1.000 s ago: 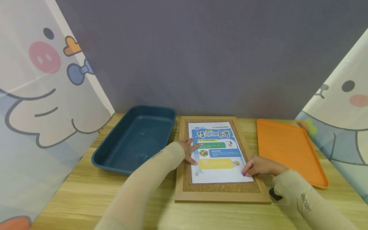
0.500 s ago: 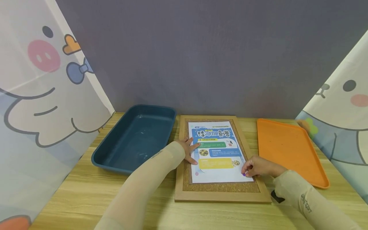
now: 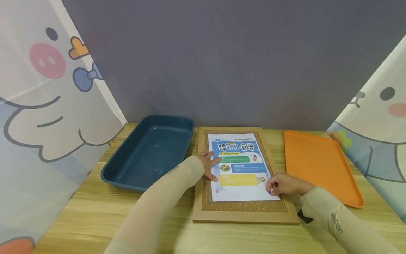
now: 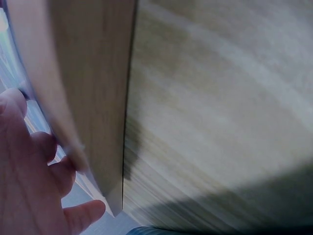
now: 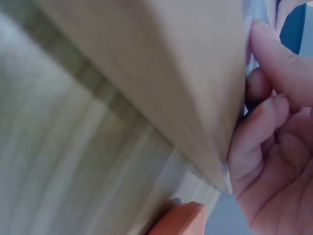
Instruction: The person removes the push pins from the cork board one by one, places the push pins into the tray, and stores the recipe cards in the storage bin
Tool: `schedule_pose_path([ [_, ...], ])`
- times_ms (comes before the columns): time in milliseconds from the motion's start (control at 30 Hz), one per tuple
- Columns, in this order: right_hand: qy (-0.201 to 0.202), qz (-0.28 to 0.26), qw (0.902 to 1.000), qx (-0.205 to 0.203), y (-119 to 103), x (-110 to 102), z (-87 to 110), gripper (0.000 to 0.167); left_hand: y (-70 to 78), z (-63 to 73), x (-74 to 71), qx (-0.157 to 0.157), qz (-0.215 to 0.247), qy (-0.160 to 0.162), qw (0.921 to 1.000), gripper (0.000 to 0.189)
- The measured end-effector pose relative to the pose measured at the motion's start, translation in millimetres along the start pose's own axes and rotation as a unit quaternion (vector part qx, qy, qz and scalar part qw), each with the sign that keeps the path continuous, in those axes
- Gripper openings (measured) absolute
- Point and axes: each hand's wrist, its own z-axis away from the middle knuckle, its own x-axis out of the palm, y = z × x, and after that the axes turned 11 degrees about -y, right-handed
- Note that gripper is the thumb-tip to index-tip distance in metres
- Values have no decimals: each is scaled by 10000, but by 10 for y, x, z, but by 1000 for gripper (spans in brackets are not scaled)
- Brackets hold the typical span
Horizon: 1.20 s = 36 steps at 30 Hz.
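Observation:
A wood-framed cork board (image 3: 245, 206) lies on the table with a printed paper sheet (image 3: 241, 194) on it, blue at the top with green and yellow bands. My left hand (image 3: 208, 165) rests with spread fingers on the sheet's left edge and the cork. Near the sheet's lower right corner, my right hand (image 3: 283, 183) pinches a small purple push pin (image 3: 270, 192) against the paper. Most of the pin is hidden by the fingertips. In the right wrist view, the thumb and curled fingers of the right hand (image 5: 274, 117) lie at the inner edge of the frame (image 5: 195, 88).
A deep dark-blue tray (image 3: 149, 151) stands left of the board, and a shallow orange tray (image 3: 317, 169) lies to its right. A grey partition (image 3: 203, 63) rises behind the wooden table (image 3: 95, 218), with cartoon-printed curtains (image 3: 63, 116) on both sides.
The right hand's fingertips have shifted very slightly around the purple push pin. The left hand stays where it was on the sheet.

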Motion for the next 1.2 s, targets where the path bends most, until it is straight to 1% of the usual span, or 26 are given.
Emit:
schedule_pose_path([
  [233, -80, 129, 9997, -184, -4, -21, -4, 14, -6, -9, 3, 24, 56, -35, 10000, 92],
  [433, -175, 29, 9996, -218, -25, -47, 2, 12, -7, -11, -10, -1, -60, -20, 10000, 92],
  [533, -251, -116, 9995, -148, -39, -52, 2, 11, -1, 0, -5, 9, -85, -7, 10000, 92],
  [633, -288, -220, 9993, 13, -46, -50, -2, 11, 5, 17, 1, 13, -92, 3, 10000, 93],
  [867, -221, -286, 9993, 133, -10, -37, 2, 12, 3, 36, -2, -64, -92, -77, 9999, 93],
  [1200, -225, -513, 9980, 297, -27, -33, 12, 12, 8, 39, 1, -119, -97, -58, 9999, 94],
])
